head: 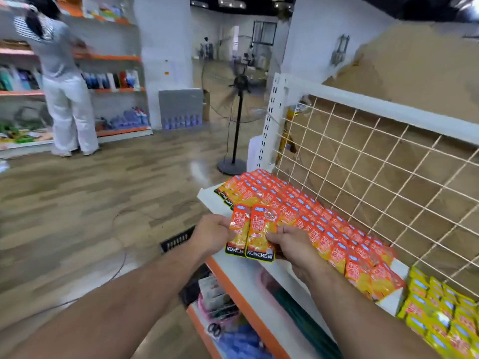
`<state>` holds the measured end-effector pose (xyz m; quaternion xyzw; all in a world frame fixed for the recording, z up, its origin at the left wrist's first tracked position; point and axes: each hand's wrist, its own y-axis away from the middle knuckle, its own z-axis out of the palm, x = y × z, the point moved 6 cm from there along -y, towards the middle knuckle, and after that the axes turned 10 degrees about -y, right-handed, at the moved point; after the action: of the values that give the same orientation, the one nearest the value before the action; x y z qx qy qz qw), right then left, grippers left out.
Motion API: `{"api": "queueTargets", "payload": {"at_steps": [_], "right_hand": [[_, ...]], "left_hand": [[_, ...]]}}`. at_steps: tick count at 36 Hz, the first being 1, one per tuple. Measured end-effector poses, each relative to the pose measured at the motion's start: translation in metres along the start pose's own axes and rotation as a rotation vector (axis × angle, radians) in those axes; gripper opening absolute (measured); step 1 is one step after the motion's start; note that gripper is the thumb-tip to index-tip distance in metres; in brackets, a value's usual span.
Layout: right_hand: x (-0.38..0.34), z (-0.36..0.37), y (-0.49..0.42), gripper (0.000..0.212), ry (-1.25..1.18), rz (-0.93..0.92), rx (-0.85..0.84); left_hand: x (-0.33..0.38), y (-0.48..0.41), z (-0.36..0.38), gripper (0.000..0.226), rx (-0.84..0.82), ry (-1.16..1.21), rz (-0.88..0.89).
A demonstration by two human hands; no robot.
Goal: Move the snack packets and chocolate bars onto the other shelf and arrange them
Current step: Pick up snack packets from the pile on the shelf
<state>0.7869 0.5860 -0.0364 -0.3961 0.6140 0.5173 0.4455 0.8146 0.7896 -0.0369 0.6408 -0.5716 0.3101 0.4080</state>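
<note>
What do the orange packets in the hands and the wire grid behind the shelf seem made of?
Orange packets: glossy plastic film, likely, given the shiny, crinkled faces. Wire grid: probably metal with a matte cream coating, given its thin straight rods.

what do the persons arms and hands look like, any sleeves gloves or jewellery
Both are bare. The left hand and right hand wear no gloves, and no ring, watch or bracelet shows. The left forearm and right forearm run uncovered to the picture's bottom edge, with no sleeve in view.
</note>
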Motion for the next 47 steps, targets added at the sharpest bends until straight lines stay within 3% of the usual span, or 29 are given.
{"api": "queueTargets", "payload": {"at_steps": [4, 13, 25, 41, 47], "right_hand": [[-0.001, 0.008, -0.015, 0.045, -0.009, 0.019, 0.052], [-0.011, -0.005, -0.068, 0.046, 0.003, -0.001, 0.121], [-0.011, -0.019, -0.105, 0.044, 0.001, -0.003, 0.184], [-0.011, -0.009, -0.106, 0.033, 0.008, 0.031, 0.395], [-0.005, -0.005, -0.097, 0.04, 0.041, 0.063, 0.476]], "left_hand": [[-0.001, -0.031, -0.007, 0.027, -0.046, -0.031, 0.013], [0.021, -0.098, 0.008, 0.016, -0.125, -0.17, 0.076], [0.033, -0.157, 0.034, 0.019, -0.19, -0.375, 0.155], [0.042, -0.192, 0.048, 0.011, -0.25, -0.69, 0.45], [0.042, -0.195, 0.05, 0.024, -0.24, -0.782, 0.525]]}}
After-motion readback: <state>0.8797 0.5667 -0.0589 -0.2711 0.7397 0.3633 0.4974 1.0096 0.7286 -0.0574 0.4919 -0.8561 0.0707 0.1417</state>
